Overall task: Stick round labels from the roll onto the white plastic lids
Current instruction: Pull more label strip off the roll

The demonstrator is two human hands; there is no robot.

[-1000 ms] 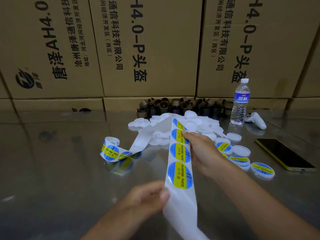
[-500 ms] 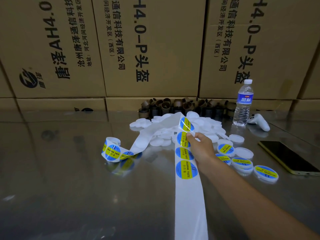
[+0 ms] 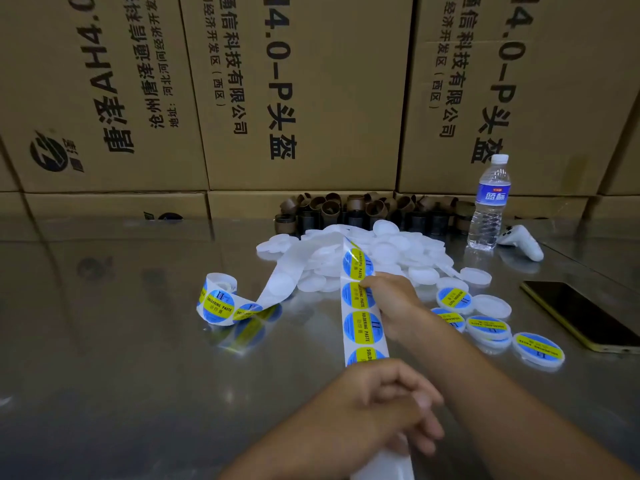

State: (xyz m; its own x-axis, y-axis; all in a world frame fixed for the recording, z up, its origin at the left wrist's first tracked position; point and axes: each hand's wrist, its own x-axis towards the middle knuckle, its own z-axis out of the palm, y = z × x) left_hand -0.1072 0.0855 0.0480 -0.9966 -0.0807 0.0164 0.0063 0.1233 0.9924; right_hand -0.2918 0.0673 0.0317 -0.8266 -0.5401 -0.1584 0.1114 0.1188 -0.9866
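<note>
Near the lid pile point(image 3: 391, 251), our right hand point(image 3: 391, 299) pinched one label point(image 3: 356, 263) by its edge; our left hand point(image 3: 374, 410) gripped the strip point(image 3: 381, 469). Next, we thought, it needed a slow peel.

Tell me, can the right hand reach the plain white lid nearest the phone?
Probably yes. The plain lid lies just right of the right hand, with only low labelled lids between, but it is busy pinching a label.

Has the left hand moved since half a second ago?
Yes. The left hand has come back into view, toward the label roll, gripping the strip.
</note>
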